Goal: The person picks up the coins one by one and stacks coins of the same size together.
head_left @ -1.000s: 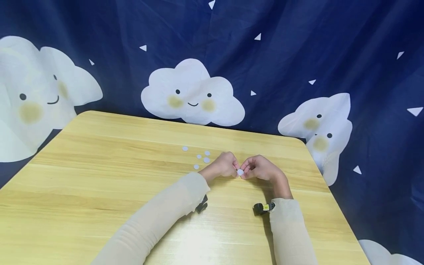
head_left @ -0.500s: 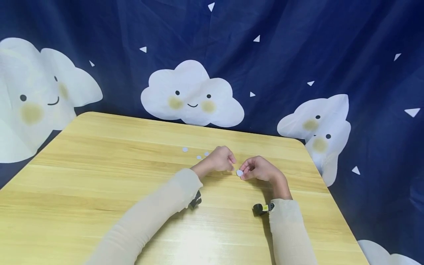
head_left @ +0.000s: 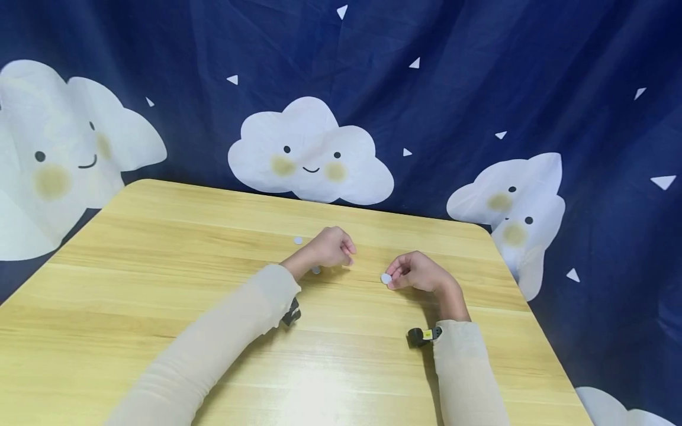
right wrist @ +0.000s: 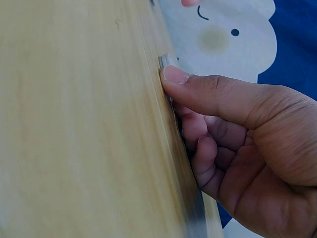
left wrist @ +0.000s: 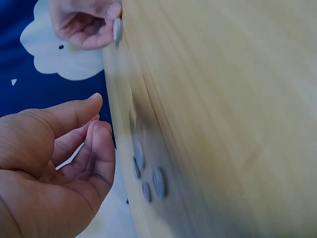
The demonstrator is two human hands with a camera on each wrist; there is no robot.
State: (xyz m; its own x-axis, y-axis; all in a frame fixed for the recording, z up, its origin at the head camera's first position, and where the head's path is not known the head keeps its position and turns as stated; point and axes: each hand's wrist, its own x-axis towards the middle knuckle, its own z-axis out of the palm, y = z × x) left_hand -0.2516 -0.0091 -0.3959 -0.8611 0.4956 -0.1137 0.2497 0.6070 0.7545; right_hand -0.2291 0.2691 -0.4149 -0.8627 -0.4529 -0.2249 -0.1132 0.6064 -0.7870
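Note:
My right hand [head_left: 420,271] pinches small pale round discs [head_left: 386,278] by the edge, just over the table. In the right wrist view the held discs [right wrist: 165,61] look like a short stack beyond the thumb tip; how many is unclear. To the left, my left hand [head_left: 327,247] hovers over the tabletop with fingers loosely bent and nothing between them. Several more discs lie flat near it. One disc [head_left: 298,241] shows beyond the wrist and another disc [head_left: 316,270] peeks out below it. The left wrist view shows a disc [left wrist: 158,182] among several, partly blurred; the head view hides some behind the hand.
A light wooden table [head_left: 213,343] with rounded corners stretches under both arms. Behind its far edge hangs a dark blue curtain [head_left: 437,106] printed with white clouds. A black wrist camera [head_left: 291,312] sits under the left cuff, and a black wrist camera [head_left: 415,337] beside the right cuff.
My left hand has come away from the held discs and moved left, over the loose ones, covering some. My right hand has stayed in place, still pinching.

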